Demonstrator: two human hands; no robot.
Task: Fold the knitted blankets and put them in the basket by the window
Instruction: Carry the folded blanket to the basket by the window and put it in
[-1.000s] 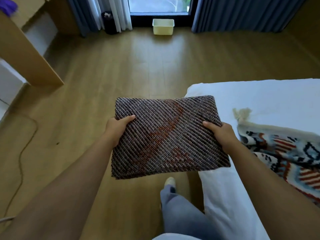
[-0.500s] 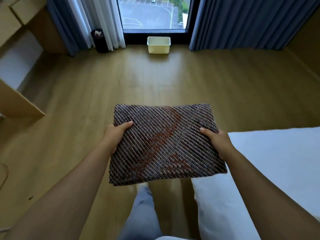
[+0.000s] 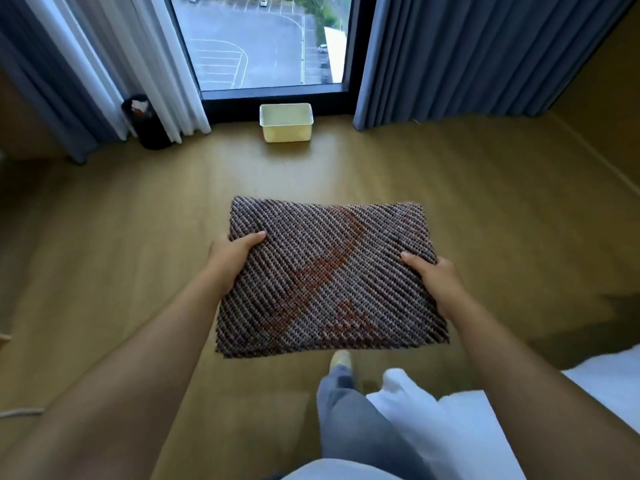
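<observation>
The folded knitted blanket (image 3: 329,278), brown-grey with a rust pattern, is held flat in the air above the wooden floor (image 3: 485,209). The left hand (image 3: 232,258) grips its left edge, thumb on top; the right hand (image 3: 438,282) grips the right edge likewise. Ahead, bare floor lies open up to the pale yellow basket (image 3: 286,123), which stands against the window (image 3: 263,43) between the curtains (image 3: 467,53). A black bin (image 3: 145,121) sits left of it; the white bed (image 3: 450,427) corner is at lower right
</observation>
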